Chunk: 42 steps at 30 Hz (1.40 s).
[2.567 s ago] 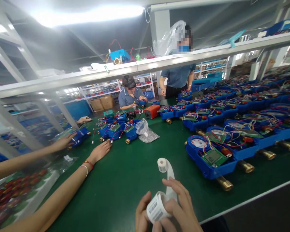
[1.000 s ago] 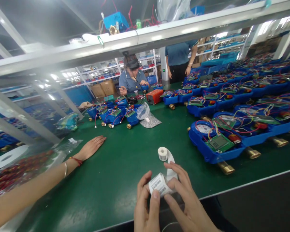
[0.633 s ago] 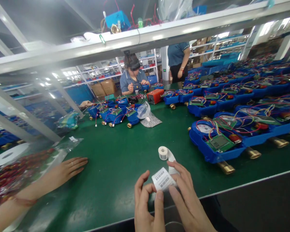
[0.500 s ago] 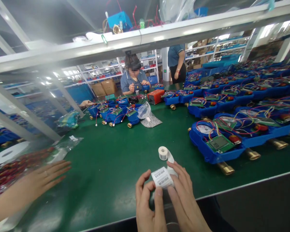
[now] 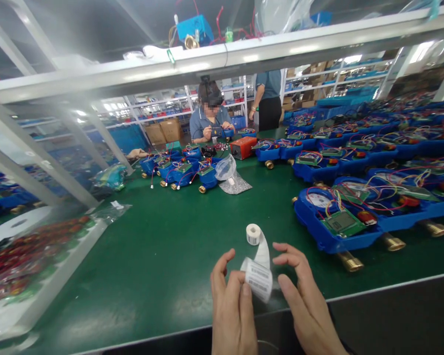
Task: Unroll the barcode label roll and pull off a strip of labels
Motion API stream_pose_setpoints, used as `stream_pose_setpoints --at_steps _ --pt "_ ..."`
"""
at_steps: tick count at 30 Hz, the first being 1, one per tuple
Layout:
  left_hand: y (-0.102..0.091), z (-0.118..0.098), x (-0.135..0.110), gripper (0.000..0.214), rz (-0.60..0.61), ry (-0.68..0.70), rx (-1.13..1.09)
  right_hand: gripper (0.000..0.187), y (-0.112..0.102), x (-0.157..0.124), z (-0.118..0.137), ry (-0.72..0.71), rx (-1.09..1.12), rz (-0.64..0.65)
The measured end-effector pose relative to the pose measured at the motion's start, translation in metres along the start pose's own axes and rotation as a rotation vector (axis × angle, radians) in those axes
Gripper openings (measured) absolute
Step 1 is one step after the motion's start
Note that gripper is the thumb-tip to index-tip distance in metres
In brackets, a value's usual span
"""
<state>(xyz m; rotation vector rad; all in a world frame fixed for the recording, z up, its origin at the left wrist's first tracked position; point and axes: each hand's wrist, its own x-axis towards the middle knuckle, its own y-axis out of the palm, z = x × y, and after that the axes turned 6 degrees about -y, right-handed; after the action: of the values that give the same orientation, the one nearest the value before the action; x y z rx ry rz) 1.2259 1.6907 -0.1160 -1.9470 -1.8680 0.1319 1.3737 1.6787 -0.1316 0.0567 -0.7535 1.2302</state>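
Near the front edge of the green table, my left hand [image 5: 232, 301] pinches a curled strip of white barcode labels [image 5: 259, 278] between thumb and fingers. The strip bends back across the table to a small label roll [image 5: 253, 234] standing beyond my hands. To the right of the strip, my right hand [image 5: 303, 291] is apart from it, with thumb and fingers spread and nothing between them. Closest to my right hand is a blue meter housing [image 5: 318, 231] with a green circuit board, coloured wires and a brass fitting.
Rows of blue meter housings [image 5: 355, 153] fill the right side. At left lies a white tray [image 5: 55, 291] of bagged red parts. Several more meters [image 5: 183, 172] and a clear bag [image 5: 235, 182] sit farther back. A person [image 5: 210, 118] works across the table under a shelf beam [image 5: 222, 54].
My right hand has let go of the labels and moved right, its fingers spreading. The left keeps hold of the strip, which now curls. Another person's hand at left has gone from view.
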Motion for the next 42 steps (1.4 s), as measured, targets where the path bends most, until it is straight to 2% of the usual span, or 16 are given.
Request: stream_pose_setpoints --at_steps 1,5,8,10,11,12,15,17,21,30,32,35,37,39,42 --pt "-0.005 -0.003 0.003 0.03 0.071 0.012 0.01 0.02 -0.006 0.006 0.003 -0.012 0.002 0.054" --pt "-0.022 -0.017 0.018 0.028 0.315 0.131 0.102 0.018 -0.029 0.027 0.02 0.013 0.024 0.426" --pt "-0.028 -0.027 0.029 0.028 0.421 0.24 0.189 0.019 -0.035 0.031 0.026 0.08 0.068 0.557" --pt "-0.029 -0.029 0.034 0.028 0.442 0.277 0.201 0.02 -0.033 0.028 0.024 0.118 0.18 0.539" --pt "-0.029 -0.029 0.035 0.027 0.411 0.285 0.183 0.022 -0.03 0.025 0.022 0.14 0.25 0.488" --pt "-0.029 -0.026 0.034 0.025 0.34 0.28 0.146 0.023 -0.026 0.022 0.02 0.167 0.318 0.415" --pt "-0.026 -0.014 0.025 0.016 0.023 0.191 -0.013 0.028 -0.013 0.014 0.013 0.268 0.453 0.209" --pt "-0.023 -0.005 0.015 0.012 -0.086 0.069 -0.116 0.029 -0.005 0.009 0.009 0.316 0.481 0.152" --pt "-0.017 0.005 -0.002 0.026 -0.059 -0.11 -0.235 0.032 0.006 0.005 0.006 0.328 0.476 0.107" --pt "-0.008 0.013 -0.005 0.024 0.009 -0.193 -0.333 0.024 0.016 -0.003 0.003 0.289 0.471 0.139" --pt "-0.009 0.013 -0.007 0.02 -0.01 -0.12 -0.267 0.025 0.015 -0.005 0.004 0.278 0.442 0.142" --pt "-0.01 0.012 -0.012 0.017 -0.034 0.105 -0.111 0.028 0.012 -0.007 0.007 0.286 0.404 0.131" --pt "-0.009 0.013 -0.015 0.015 -0.01 0.15 -0.088 0.027 0.01 -0.009 0.009 0.317 0.397 0.137" --pt "-0.008 0.015 -0.016 0.013 0.043 0.032 -0.177 0.024 0.008 -0.011 0.01 0.323 0.378 0.169" --pt "-0.005 0.02 -0.017 0.025 0.122 -0.22 -0.382 0.021 0.007 -0.016 0.009 0.264 0.291 0.225"
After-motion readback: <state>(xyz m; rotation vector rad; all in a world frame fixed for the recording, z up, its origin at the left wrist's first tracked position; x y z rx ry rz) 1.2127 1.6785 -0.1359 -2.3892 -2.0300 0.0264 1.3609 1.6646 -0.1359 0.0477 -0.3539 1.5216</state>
